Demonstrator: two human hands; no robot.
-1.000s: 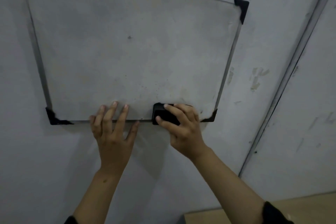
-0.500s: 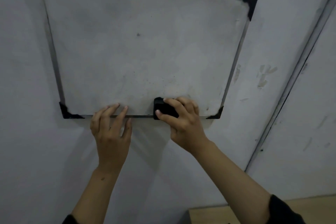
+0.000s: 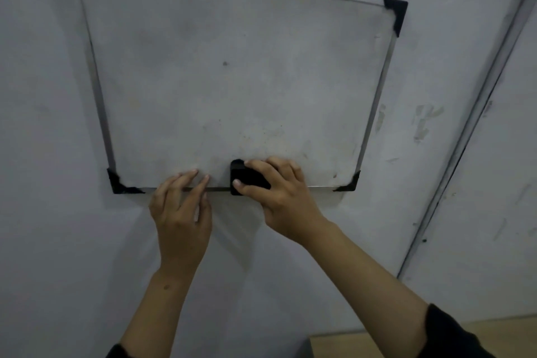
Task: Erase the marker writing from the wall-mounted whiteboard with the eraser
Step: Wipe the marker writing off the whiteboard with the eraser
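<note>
head | eraser (image 3: 247,179) in right hand (image 3: 283,197) grip | whiteboard (image 3: 232,67) bottom edge

The whiteboard (image 3: 232,67) in front of me is showing a smooth, dull grey face, smudged and speckled near its bottom edge. Its frame (image 3: 374,102) is looking like brushed metal, capped with matt black plastic corners (image 3: 396,13). The eraser (image 3: 247,179) I am gripping is looking matt black. The wall (image 3: 436,96) is showing flat paint, scuffed and chipping in patches.
</note>
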